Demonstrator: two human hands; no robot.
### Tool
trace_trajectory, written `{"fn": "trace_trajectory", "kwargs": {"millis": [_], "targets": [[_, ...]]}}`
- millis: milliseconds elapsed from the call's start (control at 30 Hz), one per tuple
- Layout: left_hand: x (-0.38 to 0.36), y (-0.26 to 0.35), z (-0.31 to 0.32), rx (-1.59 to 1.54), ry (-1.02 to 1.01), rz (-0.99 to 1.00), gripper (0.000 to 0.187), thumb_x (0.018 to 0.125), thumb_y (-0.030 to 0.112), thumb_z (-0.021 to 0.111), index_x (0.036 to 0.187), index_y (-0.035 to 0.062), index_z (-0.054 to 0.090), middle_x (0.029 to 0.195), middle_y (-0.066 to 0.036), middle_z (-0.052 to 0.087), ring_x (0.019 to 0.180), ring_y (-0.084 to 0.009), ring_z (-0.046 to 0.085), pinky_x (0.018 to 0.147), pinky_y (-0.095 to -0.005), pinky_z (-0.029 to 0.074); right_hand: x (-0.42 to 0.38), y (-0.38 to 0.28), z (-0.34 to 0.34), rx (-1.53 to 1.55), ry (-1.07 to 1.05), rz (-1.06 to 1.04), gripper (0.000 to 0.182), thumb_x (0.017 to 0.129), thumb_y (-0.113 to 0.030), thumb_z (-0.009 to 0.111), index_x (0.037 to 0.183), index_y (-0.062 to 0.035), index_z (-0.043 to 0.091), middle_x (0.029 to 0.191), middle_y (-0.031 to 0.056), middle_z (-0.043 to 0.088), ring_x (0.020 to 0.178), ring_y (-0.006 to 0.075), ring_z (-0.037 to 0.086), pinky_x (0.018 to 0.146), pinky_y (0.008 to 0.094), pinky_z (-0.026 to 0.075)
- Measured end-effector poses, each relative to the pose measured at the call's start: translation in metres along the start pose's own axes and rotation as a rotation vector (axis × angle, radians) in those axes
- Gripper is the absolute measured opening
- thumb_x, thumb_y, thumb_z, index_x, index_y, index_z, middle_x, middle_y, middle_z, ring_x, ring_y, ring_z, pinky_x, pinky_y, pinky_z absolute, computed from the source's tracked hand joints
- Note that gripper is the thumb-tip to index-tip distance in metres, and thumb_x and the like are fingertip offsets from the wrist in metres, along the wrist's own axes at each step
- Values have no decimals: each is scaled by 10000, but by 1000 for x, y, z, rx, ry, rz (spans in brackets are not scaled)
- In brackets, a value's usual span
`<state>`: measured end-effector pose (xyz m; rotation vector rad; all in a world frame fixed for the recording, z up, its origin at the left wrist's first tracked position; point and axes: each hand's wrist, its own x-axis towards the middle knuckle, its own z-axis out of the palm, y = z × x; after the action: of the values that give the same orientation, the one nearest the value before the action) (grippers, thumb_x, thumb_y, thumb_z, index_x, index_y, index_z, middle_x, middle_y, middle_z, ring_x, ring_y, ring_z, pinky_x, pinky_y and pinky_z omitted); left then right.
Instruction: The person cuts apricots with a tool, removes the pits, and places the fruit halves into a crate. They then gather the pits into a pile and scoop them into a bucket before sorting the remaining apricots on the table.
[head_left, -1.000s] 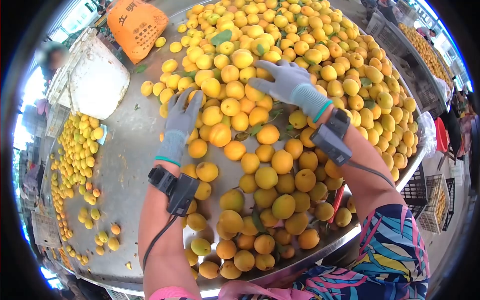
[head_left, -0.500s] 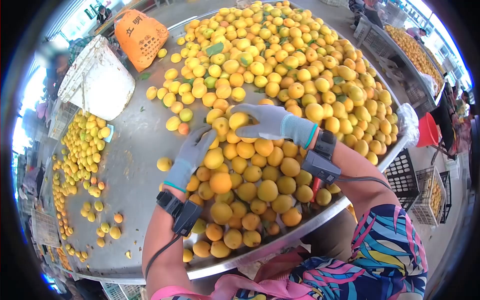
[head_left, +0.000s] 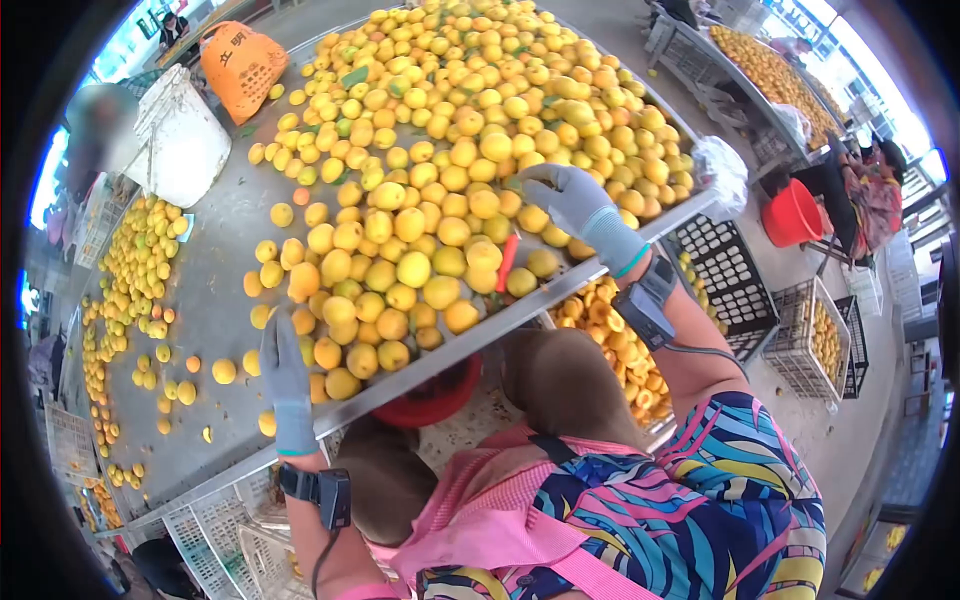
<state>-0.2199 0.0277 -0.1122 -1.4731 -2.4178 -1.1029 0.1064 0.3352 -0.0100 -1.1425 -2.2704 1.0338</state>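
Yellow-orange fruits (head_left: 413,268) cover much of the metal table (head_left: 232,300), with a few green leaves among them. My left hand (head_left: 284,365), in a grey glove, rests at the near left edge of the pile, its fingers pointing away and lying beside fruits. My right hand (head_left: 572,200), gloved in grey too, is at the right part of the pile with curved fingers; their tips are over the fruits, and a hold on any fruit cannot be made out. Between the hands, near the table's edge, a red-handled tool (head_left: 508,262) lies among the fruits.
A white bucket (head_left: 185,145) and an orange bag (head_left: 243,68) stand at the back left. A smaller group of fruits (head_left: 140,250) lies left. Cut fruits (head_left: 620,350) are below the edge. Crates (head_left: 722,275), a red bucket (head_left: 792,213) and a seated person (head_left: 872,200) are right.
The view has shifted, showing more below the near edge. My hands have moved apart, and fruits have spread toward the near left. The red-handled tool is more exposed.
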Motion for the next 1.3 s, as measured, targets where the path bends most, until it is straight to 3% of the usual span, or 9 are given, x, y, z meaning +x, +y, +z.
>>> {"fn": "trace_trajectory", "kwargs": {"millis": [100,267,567,667,767,800,867,1100,1300], "targets": [[-43,27,-13,-469,80,-586,308,937,144,515,1193,-21,557,1166,-168,608,1093,-289,567,937,-348,441,-25,30,0,-280,40,85,303,845,-310,595,1044,-93,669,902,132,672,854,269,650,768,362,496],[-85,-37,-32,-19,233,-275,306,881,165,590,1139,0,587,1156,-195,603,1101,-309,559,969,-375,413,-22,56,29,-408,-83,49,327,826,-354,536,1070,-175,660,1001,131,669,948,333,627,822,425,491],[-81,-124,-86,425,330,-680,503,826,286,622,1280,88,538,1154,-164,609,1033,-264,587,863,-381,455,-12,39,51,-521,-88,224,412,816,-354,571,1201,-206,573,1068,133,655,1009,327,617,837,456,487],[-47,-123,-108,967,-796,-663,641,803,395,544,1359,90,447,1309,-182,517,1262,-311,445,1089,-473,264,-23,30,55,-729,-91,196,486,782,-345,621,1235,-196,530,1047,156,653,990,346,626,830,465,493],[-69,-229,-110,774,-214,-427,698,779,301,669,1387,77,408,1298,-208,522,1175,-366,504,989,-464,390,-21,16,54,-771,-119,264,429,777,-306,621,1165,-138,545,1057,149,641,984,336,629,804,458,505],[-62,-260,-97,565,173,-653,704,778,288,690,1387,75,409,1281,-216,534,1133,-378,532,961,-449,418,-17,15,54,-792,-147,293,413,781,-299,607,1143,-111,541,1068,144,629,992,334,624,795,451,508],[-35,-195,-113,587,40,-901,694,821,367,653,1417,152,370,1322,-170,514,1140,-327,542,947,-428,430,-14,19,52,-795,-154,288,394,777,-300,610,1109,-99,543,1043,141,635,985,327,627,781,448,510],[-59,-290,-114,129,209,-750,680,804,189,720,1382,82,378,1177,-128,585,1014,-247,587,856,-352,485,-17,14,45,-685,-201,311,462,757,-365,638,1103,-73,545,986,136,659,921,314,647,747,422,511],[-60,-201,-81,-265,313,-875,601,835,182,712,1347,69,419,1080,-87,598,884,-166,569,763,-296,489,-43,-3,43,-366,-86,289,516,760,-433,654,1119,-75,556,1006,141,656,913,308,647,780,384,499]]}}
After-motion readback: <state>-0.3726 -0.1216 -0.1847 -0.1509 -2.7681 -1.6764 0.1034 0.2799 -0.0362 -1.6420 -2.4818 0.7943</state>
